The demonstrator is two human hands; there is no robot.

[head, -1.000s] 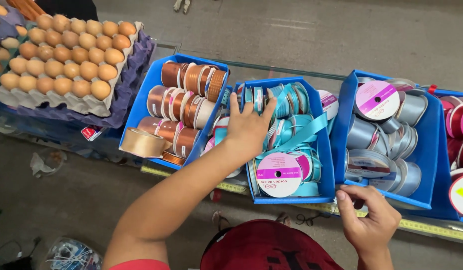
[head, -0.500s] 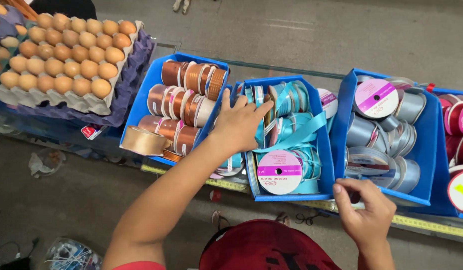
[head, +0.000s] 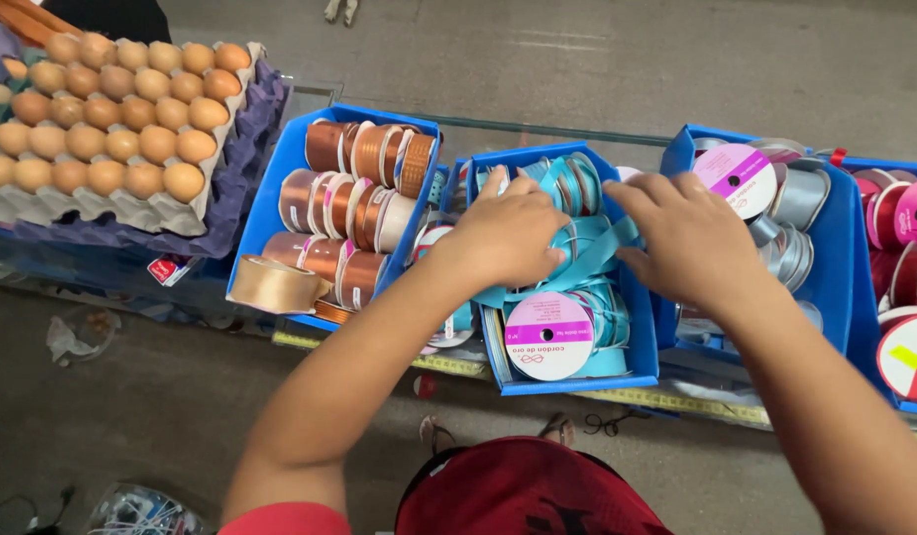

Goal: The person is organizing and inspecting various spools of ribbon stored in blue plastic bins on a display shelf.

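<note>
While the grey concrete floor (head: 676, 69) stretched behind everything, the grey cardboard tray of brown eggs (head: 102, 119) sat at the far left. Next came the blue plastic bin of copper ribbon spools (head: 349, 198), then the blue plastic bin of turquoise ribbon spools (head: 567, 267), then a blue bin of silver ribbon spools (head: 785, 218). Over the turquoise bin, the left hand (head: 508, 233) pressed down with fingers curled on the spools, and the right hand (head: 686, 238) pinched a loose turquoise ribbon strand (head: 597, 253).
</note>
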